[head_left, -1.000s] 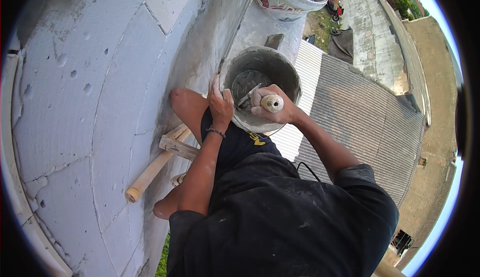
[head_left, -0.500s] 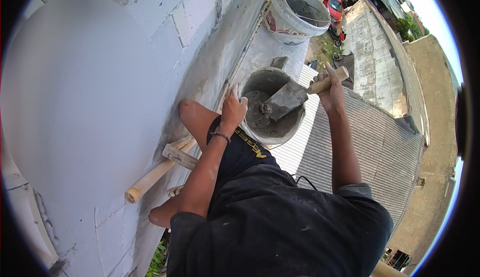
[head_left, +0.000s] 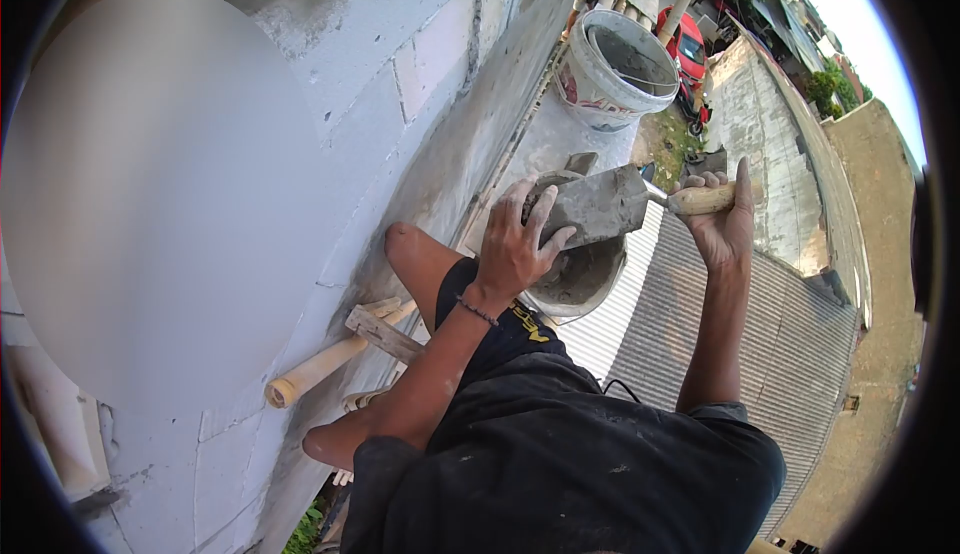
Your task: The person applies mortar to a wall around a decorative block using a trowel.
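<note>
My right hand [head_left: 727, 216] grips the wooden handle [head_left: 705, 199] of a trowel, thumb raised along its end. The trowel's grey, mortar-smeared blade [head_left: 605, 206] is held up over a bucket [head_left: 590, 299] and points to the left. My left hand [head_left: 512, 244], dusted with grey, is at the blade's front end with its fingers spread, fingertips right at the edge and at a bit of dark mortar [head_left: 535, 199] there. The blade and my left hand hide much of the bucket's inside.
A second, whitish bucket [head_left: 618, 79] stands farther along the plank [head_left: 530, 144]. A light block wall [head_left: 390, 144] rises on the left, with a bamboo pole [head_left: 315, 362] and a wooden piece [head_left: 383, 334] by my leg. Corrugated roofing [head_left: 720, 304] lies below on the right.
The trowel has risen out of the bucket, its blade now above the rim. My left hand has left the bucket's rim and moved to the blade's front end, fingers spreading.
</note>
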Tool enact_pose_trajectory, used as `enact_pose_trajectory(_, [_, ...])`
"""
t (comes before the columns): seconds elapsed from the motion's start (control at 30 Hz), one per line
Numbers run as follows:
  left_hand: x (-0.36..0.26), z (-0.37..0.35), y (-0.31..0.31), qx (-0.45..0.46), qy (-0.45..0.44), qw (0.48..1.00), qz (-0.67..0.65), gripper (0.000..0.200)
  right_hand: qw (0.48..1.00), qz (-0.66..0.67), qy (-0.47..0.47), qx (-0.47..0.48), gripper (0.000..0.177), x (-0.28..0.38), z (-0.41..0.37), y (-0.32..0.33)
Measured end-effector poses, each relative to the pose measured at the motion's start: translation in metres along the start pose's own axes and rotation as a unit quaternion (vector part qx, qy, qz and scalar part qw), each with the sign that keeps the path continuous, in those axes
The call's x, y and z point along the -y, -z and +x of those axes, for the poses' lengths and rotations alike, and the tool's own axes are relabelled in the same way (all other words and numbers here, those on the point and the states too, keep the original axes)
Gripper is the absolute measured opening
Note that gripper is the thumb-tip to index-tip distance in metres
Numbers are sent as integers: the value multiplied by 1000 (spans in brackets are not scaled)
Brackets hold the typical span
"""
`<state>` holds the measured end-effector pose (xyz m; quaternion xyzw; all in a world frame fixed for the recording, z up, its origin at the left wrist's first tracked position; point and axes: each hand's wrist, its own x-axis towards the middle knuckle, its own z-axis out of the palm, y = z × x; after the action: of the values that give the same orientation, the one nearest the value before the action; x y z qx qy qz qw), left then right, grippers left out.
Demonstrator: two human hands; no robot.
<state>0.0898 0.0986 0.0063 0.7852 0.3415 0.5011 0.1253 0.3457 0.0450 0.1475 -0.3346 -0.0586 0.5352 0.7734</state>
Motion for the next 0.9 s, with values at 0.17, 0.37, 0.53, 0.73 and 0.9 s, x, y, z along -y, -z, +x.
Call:
enact_pose_trajectory(0.17, [18, 18, 19, -49, -103, 993, 19, 41, 999, 26, -20, 24, 39, -2, -6, -11])
enact_pose_trajectory(0.37, [39, 28, 50, -46, -188, 981, 21, 37, 996, 8, -50, 73, 36, -7, -6, -20])
enact_pose_trajectory(0.53, [57, 0, 81, -52, -185, 973, 125, 33, 994, -104, -16, 19, 36, -16, 20, -12])
enact_pose_trajectory(0.73, [-9, -19, 206, -293, -46, 953, 53, 41, 956, -163, -35, 242, 79, 11, 59, 14])
enact_pose_trajectory(0.9, [-93, -44, 386, -436, -165, 840, 278, 32, 940, -250, -57, 227, 74, -49, 65, -20])
